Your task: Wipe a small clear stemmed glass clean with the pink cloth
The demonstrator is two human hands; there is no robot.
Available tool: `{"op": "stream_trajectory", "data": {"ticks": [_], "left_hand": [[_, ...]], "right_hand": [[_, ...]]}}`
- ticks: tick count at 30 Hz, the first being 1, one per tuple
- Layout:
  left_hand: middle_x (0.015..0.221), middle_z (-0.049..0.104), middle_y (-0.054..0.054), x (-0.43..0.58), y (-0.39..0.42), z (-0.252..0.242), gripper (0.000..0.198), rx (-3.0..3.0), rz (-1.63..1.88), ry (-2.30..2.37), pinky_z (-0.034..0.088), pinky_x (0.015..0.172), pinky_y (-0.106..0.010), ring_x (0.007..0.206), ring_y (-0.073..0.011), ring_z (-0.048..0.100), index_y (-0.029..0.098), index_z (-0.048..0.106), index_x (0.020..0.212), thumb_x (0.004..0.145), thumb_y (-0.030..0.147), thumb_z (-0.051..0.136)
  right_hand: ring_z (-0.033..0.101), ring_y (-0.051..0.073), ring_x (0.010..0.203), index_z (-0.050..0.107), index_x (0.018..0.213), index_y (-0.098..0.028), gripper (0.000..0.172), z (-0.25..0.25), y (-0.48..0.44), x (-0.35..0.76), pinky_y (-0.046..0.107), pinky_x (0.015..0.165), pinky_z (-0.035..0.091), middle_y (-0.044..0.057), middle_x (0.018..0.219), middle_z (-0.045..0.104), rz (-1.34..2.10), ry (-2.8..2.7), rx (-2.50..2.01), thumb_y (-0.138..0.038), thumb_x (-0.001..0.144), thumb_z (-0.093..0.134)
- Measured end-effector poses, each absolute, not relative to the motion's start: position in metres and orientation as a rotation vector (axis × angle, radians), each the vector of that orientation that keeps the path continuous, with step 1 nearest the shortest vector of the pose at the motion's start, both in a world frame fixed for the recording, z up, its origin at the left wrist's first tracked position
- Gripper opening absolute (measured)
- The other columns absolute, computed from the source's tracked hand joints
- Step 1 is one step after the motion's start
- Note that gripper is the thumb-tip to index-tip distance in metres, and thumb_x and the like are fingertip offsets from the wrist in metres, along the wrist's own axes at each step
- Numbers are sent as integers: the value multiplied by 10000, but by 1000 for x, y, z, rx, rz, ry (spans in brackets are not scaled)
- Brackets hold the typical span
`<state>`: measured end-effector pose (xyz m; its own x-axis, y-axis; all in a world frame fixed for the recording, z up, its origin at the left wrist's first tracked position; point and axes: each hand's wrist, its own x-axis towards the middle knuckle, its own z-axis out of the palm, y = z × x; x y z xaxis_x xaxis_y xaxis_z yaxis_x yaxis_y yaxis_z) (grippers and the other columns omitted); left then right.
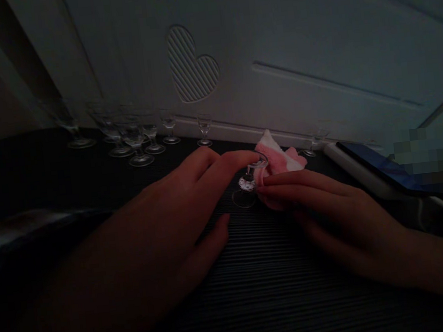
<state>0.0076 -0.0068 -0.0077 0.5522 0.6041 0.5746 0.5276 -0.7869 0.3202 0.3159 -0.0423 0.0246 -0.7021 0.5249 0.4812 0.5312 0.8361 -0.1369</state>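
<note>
A small stemmed glass (246, 183) stands on the dark ribbed table between my hands. My left hand (178, 202) reaches in with its index finger stretched to the glass's rim and the thumb held well apart. From the other side, my right hand (329, 207) grips a pink and white cloth (279, 157), its fingertips pressing it beside the glass. The cloth covers part of the bowl, so I cannot tell whether some of it is inside.
Several stemmed glasses (135, 141) are grouped at the back left. A lone small glass (204, 131) stands near the white panel (271, 34) with a heart shape. Another glass (313, 143) is behind the cloth. A tablet-like device (383, 167) leans at the right.
</note>
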Motion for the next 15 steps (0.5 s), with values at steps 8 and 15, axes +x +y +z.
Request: {"op": "stream_trajectory", "data": {"ticks": [8,15], "left_hand": [[1659,828,-59,21,-4,-2,769,2602,1015,1011,679,1444,-555,1602,-387,804,432,632,1833,1088,418,824],[1603,822,6,6,-7,-5,672,2687,1057,943,745,1199,-417,1350,-274,872,495,591,1791,1159,279,662]], "right_hand": [[714,250,1834,726,1791,-142,647,20,-41,321,354,1529,566,211,1897,783,-40,-2501,-742,10,1174,602],[846,287,1682,800,1736,-208,629,23,-41,318,394,1435,686,181,1764,879,4,-2496,-763,0,1165,636]]}}
